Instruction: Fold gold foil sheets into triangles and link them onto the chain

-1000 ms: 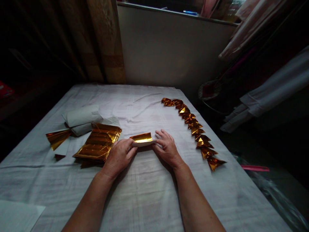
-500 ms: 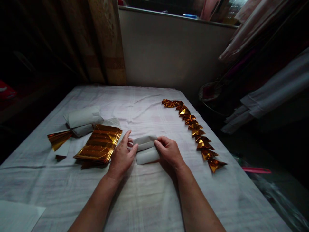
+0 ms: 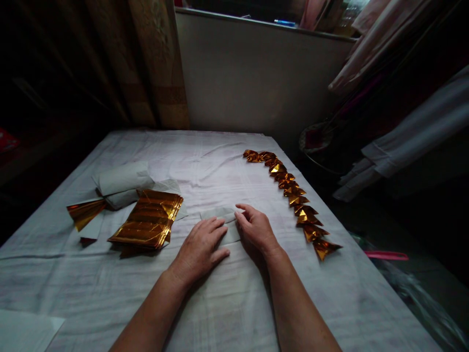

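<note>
Our left hand [image 3: 200, 247] lies flat and open, our right hand [image 3: 256, 227] loosely curled, both pressing a pale folded paper [image 3: 220, 215], crinkled gold foil sheets [image 3: 148, 222] at nine o'clock.

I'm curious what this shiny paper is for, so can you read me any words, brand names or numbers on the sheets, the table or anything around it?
No readable text anywhere in the picture.
Stack of gold foil sheets: plain, only creases and glare.
Row of folded gold pieces: no print.
White folded paper under the left hand and right hand: blank.
White cloth: unmarked.
Items on the window ledge: too small and blurred.
</note>
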The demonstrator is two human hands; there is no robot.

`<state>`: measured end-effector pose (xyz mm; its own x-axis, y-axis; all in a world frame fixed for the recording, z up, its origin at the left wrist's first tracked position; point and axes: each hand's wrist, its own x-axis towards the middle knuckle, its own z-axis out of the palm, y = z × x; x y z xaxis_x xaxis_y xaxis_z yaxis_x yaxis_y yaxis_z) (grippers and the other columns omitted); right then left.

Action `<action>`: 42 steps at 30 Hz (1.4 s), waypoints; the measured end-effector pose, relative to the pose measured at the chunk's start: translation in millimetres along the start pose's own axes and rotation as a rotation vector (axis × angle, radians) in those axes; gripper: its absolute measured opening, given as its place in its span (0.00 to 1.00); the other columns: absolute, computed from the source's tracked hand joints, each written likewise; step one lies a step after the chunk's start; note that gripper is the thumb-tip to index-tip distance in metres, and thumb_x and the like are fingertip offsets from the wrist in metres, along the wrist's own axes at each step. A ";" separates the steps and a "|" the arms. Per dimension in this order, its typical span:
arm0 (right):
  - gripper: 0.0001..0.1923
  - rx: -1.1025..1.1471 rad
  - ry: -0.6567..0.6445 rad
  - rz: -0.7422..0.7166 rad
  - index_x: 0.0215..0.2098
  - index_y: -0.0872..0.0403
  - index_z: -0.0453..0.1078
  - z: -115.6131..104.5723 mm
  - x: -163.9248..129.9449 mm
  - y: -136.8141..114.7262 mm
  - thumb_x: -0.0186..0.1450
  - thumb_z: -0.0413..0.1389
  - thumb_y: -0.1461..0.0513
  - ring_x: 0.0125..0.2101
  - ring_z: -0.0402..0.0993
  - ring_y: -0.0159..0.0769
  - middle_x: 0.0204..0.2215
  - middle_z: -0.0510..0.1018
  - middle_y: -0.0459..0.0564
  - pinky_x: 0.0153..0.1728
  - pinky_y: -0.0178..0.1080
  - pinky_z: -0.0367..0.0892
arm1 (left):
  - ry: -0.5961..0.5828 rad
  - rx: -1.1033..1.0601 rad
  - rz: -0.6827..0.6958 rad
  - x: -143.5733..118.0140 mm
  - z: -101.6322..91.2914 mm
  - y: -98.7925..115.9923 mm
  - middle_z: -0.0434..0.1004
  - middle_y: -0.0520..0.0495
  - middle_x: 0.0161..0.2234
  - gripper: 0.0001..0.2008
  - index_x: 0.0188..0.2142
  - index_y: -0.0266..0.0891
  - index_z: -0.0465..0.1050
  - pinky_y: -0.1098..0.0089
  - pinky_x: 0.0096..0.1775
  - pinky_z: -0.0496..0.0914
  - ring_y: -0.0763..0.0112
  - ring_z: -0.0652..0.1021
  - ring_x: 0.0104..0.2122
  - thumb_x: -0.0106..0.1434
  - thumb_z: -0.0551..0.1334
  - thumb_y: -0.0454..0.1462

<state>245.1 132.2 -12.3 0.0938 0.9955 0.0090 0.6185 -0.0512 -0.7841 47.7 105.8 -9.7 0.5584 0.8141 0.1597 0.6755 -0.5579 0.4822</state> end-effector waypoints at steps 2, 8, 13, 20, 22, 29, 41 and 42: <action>0.20 0.064 -0.073 0.013 0.52 0.53 0.73 -6.5 0.4 3.9 0.64 0.51 0.57 0.31 0.77 0.36 0.30 0.81 0.47 0.36 0.37 0.70 | 0.000 0.016 -0.013 0.3 0.4 -0.5 0.70 0.41 0.60 0.23 0.56 0.44 0.71 0.49 0.62 0.61 0.55 0.68 0.61 0.60 0.67 0.39; 0.23 0.330 -0.401 -0.001 0.51 0.53 0.74 -28.8 -8.0 5.3 0.57 0.52 0.66 0.34 0.76 0.32 0.35 0.81 0.46 0.37 0.35 0.70 | 0.002 0.018 -0.028 1.3 1.5 -1.9 0.70 0.41 0.60 0.22 0.56 0.42 0.71 0.51 0.62 0.61 0.56 0.69 0.61 0.62 0.65 0.38; 0.21 0.281 -0.427 -0.014 0.46 0.52 0.77 -29.7 -13.0 2.2 0.54 0.58 0.66 0.33 0.75 0.32 0.34 0.81 0.45 0.36 0.34 0.69 | 0.018 0.004 -0.018 0.7 2.2 -3.2 0.71 0.41 0.60 0.21 0.56 0.42 0.71 0.52 0.62 0.62 0.57 0.70 0.60 0.63 0.65 0.37; 0.10 0.038 -0.428 -0.090 0.35 0.52 0.81 -29.6 -8.6 -2.8 0.61 0.57 0.61 0.35 0.76 0.35 0.33 0.83 0.47 0.38 0.34 0.67 | 0.049 -0.117 0.025 4.7 -9.1 -11.8 0.79 0.43 0.51 0.10 0.44 0.41 0.79 0.59 0.56 0.69 0.60 0.76 0.53 0.65 0.62 0.37; 0.10 -0.027 -0.405 -0.091 0.34 0.52 0.81 -28.8 -7.8 -5.7 0.63 0.56 0.60 0.34 0.76 0.35 0.31 0.83 0.47 0.37 0.34 0.66 | 0.083 -0.169 0.014 6.2 -13.5 -13.3 0.82 0.46 0.45 0.08 0.38 0.42 0.80 0.64 0.51 0.72 0.64 0.79 0.47 0.66 0.60 0.37; 0.11 -0.267 -0.190 -0.100 0.35 0.49 0.80 -15.0 -7.0 -13.9 0.66 0.55 0.57 0.34 0.76 0.34 0.32 0.83 0.47 0.34 0.34 0.62 | 0.202 -0.150 -0.083 5.8 -10.3 -14.6 0.83 0.48 0.39 0.08 0.41 0.42 0.78 0.65 0.44 0.75 0.66 0.80 0.40 0.66 0.60 0.36; 0.10 -0.418 0.005 -0.008 0.30 0.49 0.76 -0.1 -7.6 -16.7 0.66 0.57 0.55 0.30 0.74 0.34 0.29 0.81 0.45 0.30 0.34 0.57 | 0.260 -0.022 0.015 3.3 1.8 -20.2 0.74 0.41 0.55 0.13 0.48 0.42 0.77 0.60 0.52 0.73 0.61 0.77 0.51 0.67 0.58 0.34; 0.10 -0.419 0.014 -0.014 0.31 0.49 0.76 0.6 -7.6 -16.2 0.66 0.57 0.55 0.30 0.74 0.34 0.29 0.81 0.45 0.30 0.34 0.57 | 0.255 -0.018 0.025 3.3 1.6 -19.9 0.75 0.41 0.53 0.13 0.48 0.42 0.77 0.59 0.52 0.73 0.60 0.77 0.51 0.67 0.58 0.34</action>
<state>233.9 125.5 0.0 0.0917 0.9954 0.0287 0.8834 -0.0680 -0.4637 36.9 119.4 -20.0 0.4335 0.8157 0.3829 0.6532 -0.5772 0.4901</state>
